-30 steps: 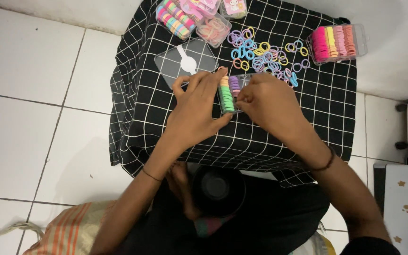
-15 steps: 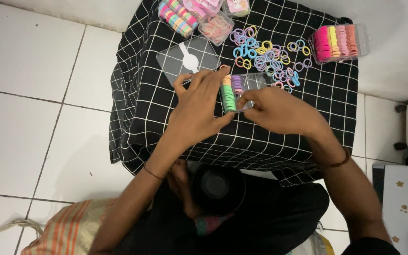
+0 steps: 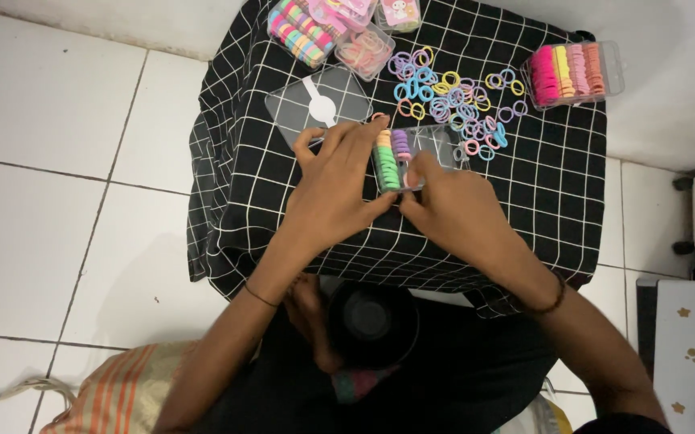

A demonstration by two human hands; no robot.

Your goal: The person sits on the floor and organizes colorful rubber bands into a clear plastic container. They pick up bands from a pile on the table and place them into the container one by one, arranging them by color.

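White floor tiles [image 3: 50, 201] surround a small table draped in a black cloth with a white grid [image 3: 540, 209], seen from above; nearest the camera lie the person's dark-clothed lap and a striped orange bag [image 3: 122, 394] at lower left; over the cloth, the left hand [image 3: 335, 189] lies across the near left side of a clear plastic box [image 3: 412, 157], fingers spread along its edge, and the right hand [image 3: 452, 213] has its fingertips pinched together at the box's near edge, touching it; inside the box stand a row of green, yellow and orange hair ties [image 3: 385, 159] and a shorter purple row [image 3: 400, 143]; half a second earlier the right hand reached further left over the box, and it has since drawn back towards the near right corner, while the left hand has stayed put; just beyond the left hand lies a clear lid [image 3: 319, 104]; further out, loose pastel hair ties [image 3: 460, 100] are scattered; at the far edge sit filled boxes, one at right [image 3: 576, 72] and several at left [image 3: 311, 28].
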